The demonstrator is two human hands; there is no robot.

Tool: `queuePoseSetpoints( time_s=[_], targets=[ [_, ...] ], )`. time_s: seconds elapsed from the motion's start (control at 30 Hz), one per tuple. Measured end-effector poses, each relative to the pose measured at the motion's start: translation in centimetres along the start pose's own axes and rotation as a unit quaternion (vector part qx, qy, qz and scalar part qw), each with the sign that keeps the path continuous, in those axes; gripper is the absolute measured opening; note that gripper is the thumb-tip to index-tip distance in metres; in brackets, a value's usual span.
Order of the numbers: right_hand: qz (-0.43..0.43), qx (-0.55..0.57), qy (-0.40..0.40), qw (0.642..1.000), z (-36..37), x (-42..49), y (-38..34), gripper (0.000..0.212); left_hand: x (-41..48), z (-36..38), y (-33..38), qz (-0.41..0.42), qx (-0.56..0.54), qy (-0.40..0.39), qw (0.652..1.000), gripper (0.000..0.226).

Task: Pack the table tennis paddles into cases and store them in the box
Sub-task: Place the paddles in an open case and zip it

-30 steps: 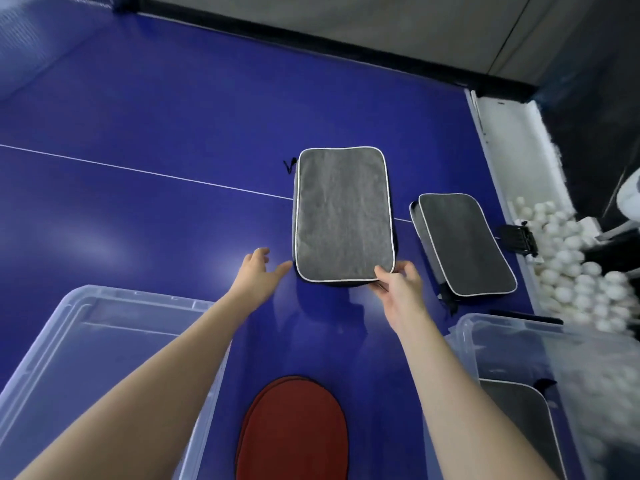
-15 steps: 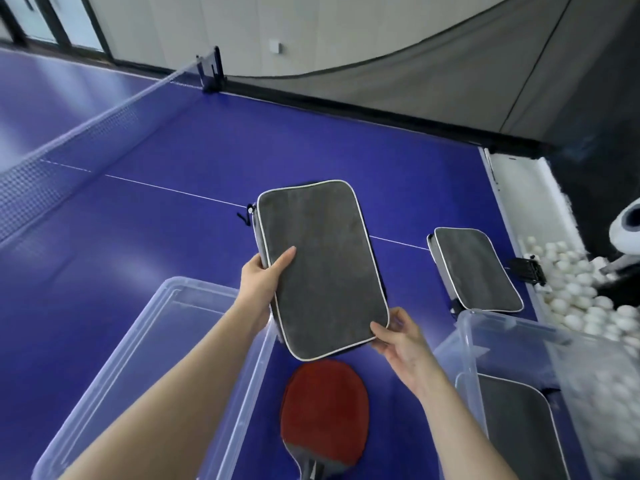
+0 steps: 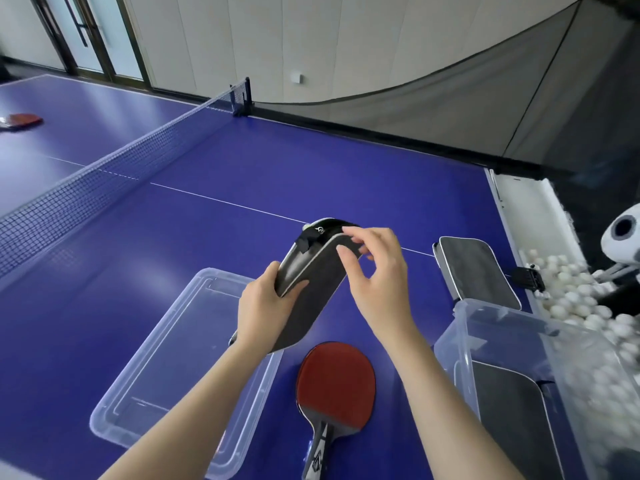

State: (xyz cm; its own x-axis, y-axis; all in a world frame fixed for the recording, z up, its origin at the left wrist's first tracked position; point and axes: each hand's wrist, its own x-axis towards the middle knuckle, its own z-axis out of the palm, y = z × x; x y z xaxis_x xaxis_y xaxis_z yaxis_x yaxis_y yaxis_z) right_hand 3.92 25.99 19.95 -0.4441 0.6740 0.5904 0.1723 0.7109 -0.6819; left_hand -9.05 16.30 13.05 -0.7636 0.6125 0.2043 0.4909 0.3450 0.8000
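Two hands hold one grey case (image 3: 313, 289) up off the blue table (image 3: 311, 168) in the head view. The left hand (image 3: 266, 306) grips its near left edge, with the thumb across the grey face and the fingers hidden behind. The right hand (image 3: 377, 282) is curled at the far corner, thumb and forefinger closed on the white-piped edge just beside the black zip tab; whether they touch the zip pull itself is hard to make out. The near end of the case is covered by the left wrist. A red paddle (image 3: 336, 379) lies flat on the table near the person, between the forearms, its handle cut off by the lower edge. Left of it sits a shallow clear tray (image 3: 145, 358), partly behind the left arm. To the right stands a clear box (image 3: 464, 341) with a second case (image 3: 512, 410) lying inside, both cut off at the corner. A third case (image 3: 478, 268) rests on the table just beyond the box. White balls (image 3: 568, 296) are heaped past the right table edge, blurred through the box wall. Another paddle (image 3: 20, 121) lies beyond the net (image 3: 104, 174), far left and cut off by the left edge. Half a second ago the held case showed its broad grey face, with the right hand at its near corner. It is now turned more edge-on and the right hand has gone to the far corner.
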Motion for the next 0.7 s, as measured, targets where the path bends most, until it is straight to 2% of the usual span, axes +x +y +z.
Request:
queuePoseSetpoints(
  time_s=[0.13, 0.23, 0.4, 0.57, 0.63, 0.7],
  targets=[
    [-0.011, -0.019, -0.032, 0.999, -0.3, -0.1, -1.6, 0.01, -1.2, -1.6, 0.1, 0.083, 0.085, 0.012, 0.993, 0.043],
    [0.001, -0.028, -0.053, 0.998, -1.0, -0.6, -1.5, 0.002, -2.0, -2.6, -0.4, 0.155, 0.131, 0.023, 0.979, 0.033],
    [-0.013, -0.043, -0.133, 0.99, -2.0, -1.7, -1.8, 0.007, -2.8, -3.5, -1.1, 0.246, 0.172, 0.039, 0.953, 0.018],
    [-0.012, -0.099, -0.235, 0.967, -2.6, -2.0, -1.9, 0.004, -3.1, -3.6, -1.0, 0.292, 0.186, 0.033, 0.938, 0.029],
    [-0.011, -0.096, -0.243, 0.965, -2.7, -2.2, -2.0, 0.004, -3.2, -3.8, -1.0, 0.291, 0.175, 0.022, 0.94, 0.029],
    [0.014, -0.062, -0.211, 0.975, -2.7, -2.4, -2.1, 0.004, -3.3, -3.9, -1.0, 0.277, 0.152, 0.007, 0.949, 0.026]
  ],
)
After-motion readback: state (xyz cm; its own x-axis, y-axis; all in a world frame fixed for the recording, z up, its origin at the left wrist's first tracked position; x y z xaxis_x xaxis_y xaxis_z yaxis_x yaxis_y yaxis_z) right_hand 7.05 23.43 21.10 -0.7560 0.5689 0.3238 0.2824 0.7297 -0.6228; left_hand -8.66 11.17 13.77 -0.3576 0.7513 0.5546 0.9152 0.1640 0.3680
